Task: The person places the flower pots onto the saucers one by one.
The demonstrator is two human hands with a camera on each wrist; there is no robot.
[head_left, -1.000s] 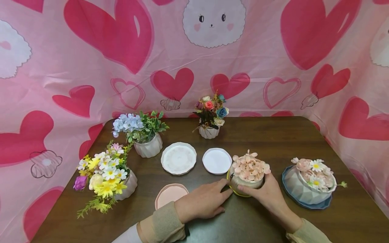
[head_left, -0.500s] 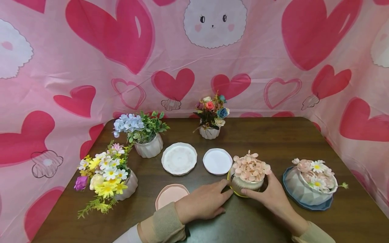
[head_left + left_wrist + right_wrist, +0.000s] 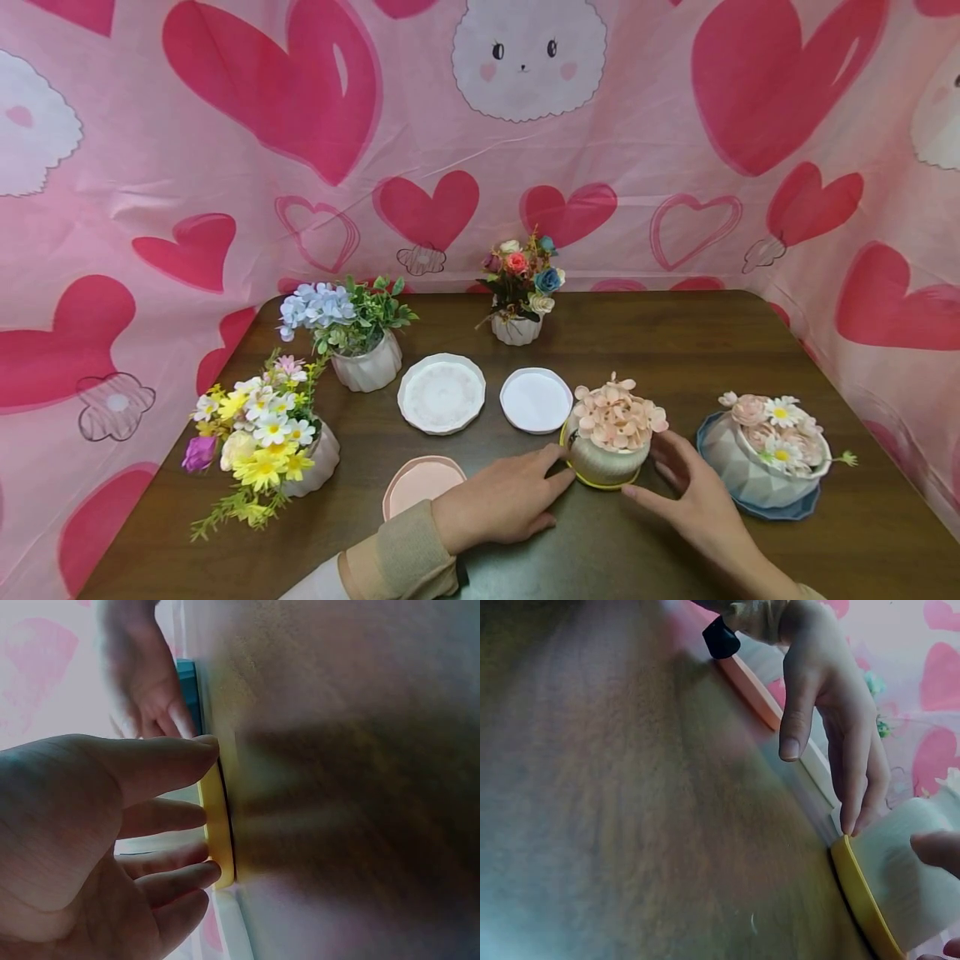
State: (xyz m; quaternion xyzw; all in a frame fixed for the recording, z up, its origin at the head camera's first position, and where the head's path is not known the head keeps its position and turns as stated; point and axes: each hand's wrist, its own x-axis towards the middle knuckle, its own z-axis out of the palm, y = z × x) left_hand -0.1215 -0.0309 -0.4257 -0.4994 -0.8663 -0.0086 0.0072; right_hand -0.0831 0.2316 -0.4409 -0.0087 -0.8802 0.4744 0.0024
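A cream pot (image 3: 609,465) of peach hydrangea flowers (image 3: 617,415) stands on a yellow saucer (image 3: 611,486), right of the table's middle. My left hand (image 3: 498,497) lies at the saucer's left edge. In the right wrist view its fingertips touch the yellow rim (image 3: 859,892), while its thumb (image 3: 799,724) is apart from it. My right hand (image 3: 697,496) is just right of the pot, thumb and fingers spread, holding nothing. Past it, a white faceted pot (image 3: 768,475) with pink roses and daisies sits on a blue saucer (image 3: 806,507).
Two white saucers (image 3: 442,392) (image 3: 536,400) and a pink saucer (image 3: 423,483) lie left of the hydrangea. Flower pots stand at the left, yellow daisies (image 3: 262,450) and blue hydrangea (image 3: 318,304), and roses (image 3: 517,262) at the back. A pink heart cloth (image 3: 637,125) hangs behind the table.
My right hand has let go of the hydrangea pot and drawn back to the right and toward me. The left hand and the pot have stayed in place.
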